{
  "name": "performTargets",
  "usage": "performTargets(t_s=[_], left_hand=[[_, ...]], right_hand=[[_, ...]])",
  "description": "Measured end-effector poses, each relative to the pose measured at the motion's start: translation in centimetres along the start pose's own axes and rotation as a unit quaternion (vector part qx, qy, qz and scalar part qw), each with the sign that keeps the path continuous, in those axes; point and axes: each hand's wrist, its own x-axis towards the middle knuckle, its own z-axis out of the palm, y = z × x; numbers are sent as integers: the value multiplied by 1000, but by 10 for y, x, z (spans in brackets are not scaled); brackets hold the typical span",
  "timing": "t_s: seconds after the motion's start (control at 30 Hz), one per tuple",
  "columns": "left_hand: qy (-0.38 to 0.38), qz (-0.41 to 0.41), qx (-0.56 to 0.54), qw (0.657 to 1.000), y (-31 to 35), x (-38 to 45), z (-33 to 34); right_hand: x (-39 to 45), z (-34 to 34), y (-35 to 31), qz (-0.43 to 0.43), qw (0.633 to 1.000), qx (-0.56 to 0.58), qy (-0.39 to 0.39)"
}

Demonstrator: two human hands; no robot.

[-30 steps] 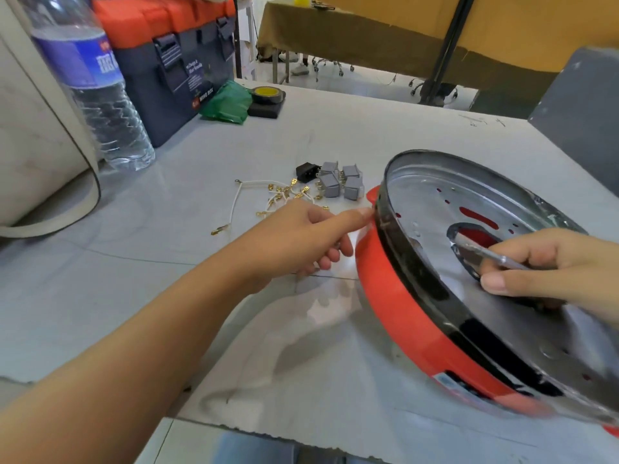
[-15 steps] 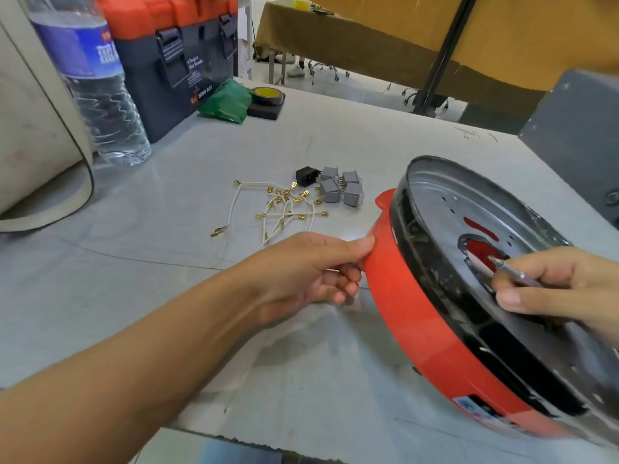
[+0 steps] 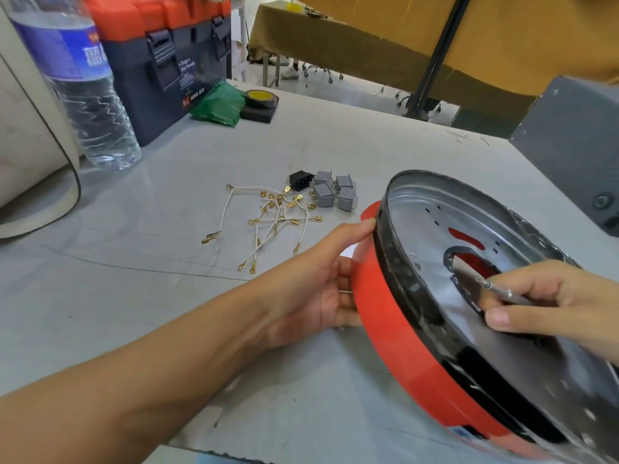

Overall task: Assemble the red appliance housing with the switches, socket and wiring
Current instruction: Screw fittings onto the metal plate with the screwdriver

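Observation:
The round red appliance housing (image 3: 388, 333) is tilted up on its edge, its silver metal plate facing me. My left hand (image 3: 315, 289) grips the housing's left rim, thumb on top and fingers underneath. My right hand (image 3: 562, 306) holds a thin metal tool (image 3: 502, 291), its tip at the plate's central opening. Several grey switches (image 3: 335, 194) and a black socket (image 3: 299, 180) lie on the table beyond the housing. White wires with gold terminals (image 3: 268, 222) are scattered beside them.
A water bottle (image 3: 83, 85) and an orange-lidded toolbox (image 3: 160, 51) stand at the back left. A green bag (image 3: 219, 103) and a tape roll (image 3: 260, 98) lie beside the toolbox. A grey chair back (image 3: 569, 139) is at the right.
The housing has tipped up more steeply on its edge. My left hand shifted from touching the rim with a fingertip to gripping it from below.

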Motion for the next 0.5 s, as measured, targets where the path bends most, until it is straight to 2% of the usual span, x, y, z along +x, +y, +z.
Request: performTargets(t_s=[0.13, 0.3, 0.5], left_hand=[[0, 2, 18, 1000, -2, 1, -2], [-3, 7, -17, 1000, -4, 1, -2], [-12, 16, -13, 1000, -5, 2, -3]], right_hand=[[-2, 0, 1, 6, 1000, 16, 20], [-4, -1, 3, 11, 999, 33, 33], [-4, -1, 5, 11, 999, 15, 43]])
